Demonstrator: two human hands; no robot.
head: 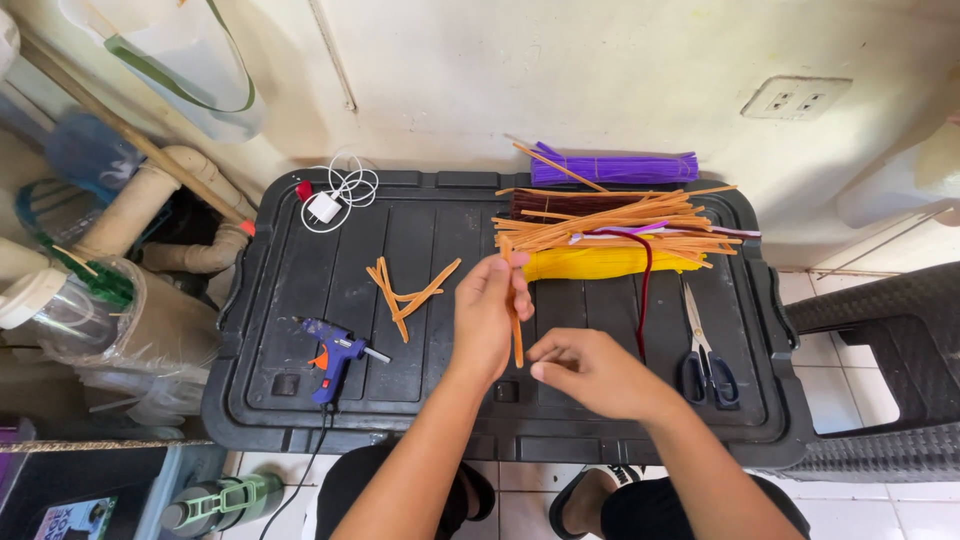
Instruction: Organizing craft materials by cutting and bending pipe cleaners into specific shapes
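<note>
My left hand (487, 315) pinches an orange pipe cleaner (515, 325) near its top and holds it upright over a black plastic lid (420, 225). Just to the right of the stem's lower end, my right hand (590, 372) has its fingertips pinched together, close to the stem; whether they touch it is unclear. Behind the hands lies a loose pile of orange pipe cleaners (620, 222) across a yellow bundle (600, 263) and a brown bundle (575, 203).
A few bent orange pieces (405, 290) lie left of the hands. A blue glue gun (335, 355) rests at the front left, scissors (703, 350) at the right. A purple bundle (615, 168), a dark red pipe cleaner (645, 290) and a white charger (325, 207) lie at the back. A black chair (880, 370) stands at the right.
</note>
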